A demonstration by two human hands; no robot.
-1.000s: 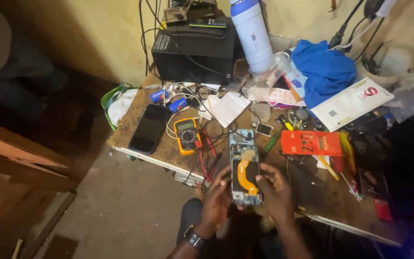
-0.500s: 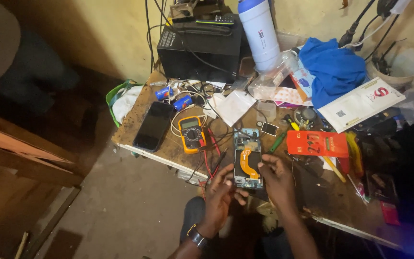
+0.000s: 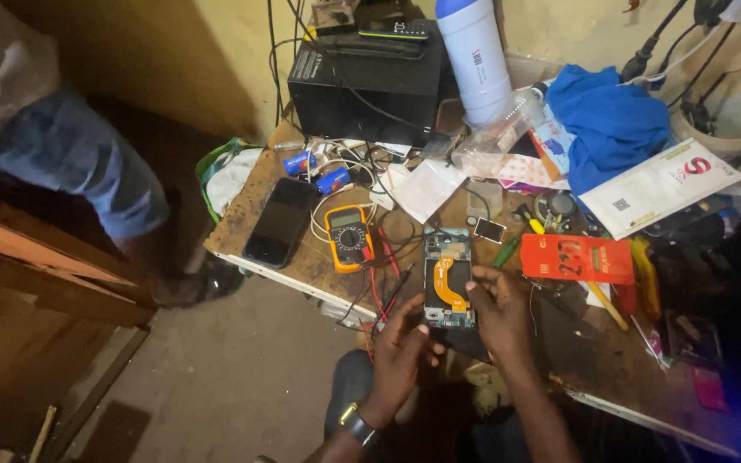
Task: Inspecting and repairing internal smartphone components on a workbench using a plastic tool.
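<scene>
An opened phone [image 3: 448, 278] with its back cover off and an orange flex cable across its inside lies at the near edge of the wooden workbench [image 3: 259, 253]. My left hand [image 3: 405, 351], a watch on its wrist, grips the phone's lower left corner. My right hand [image 3: 497, 310] holds the phone's right side, its fingers resting along the edge. A yellow multimeter [image 3: 349, 237] with red and black leads lies just to the left of the phone.
A black phone [image 3: 280, 222] lies face up at the left end. Behind stand a black box [image 3: 362, 81], a white and blue bottle [image 3: 473, 60] and a blue cloth [image 3: 611, 120]. A red packet [image 3: 576, 257], a booklet [image 3: 658, 189] and tools lie right. A person's leg [image 3: 96, 171] stands left.
The view has shifted slightly. My left hand has moved up from below the phone to grip its lower left corner. The phone stays between both hands.
</scene>
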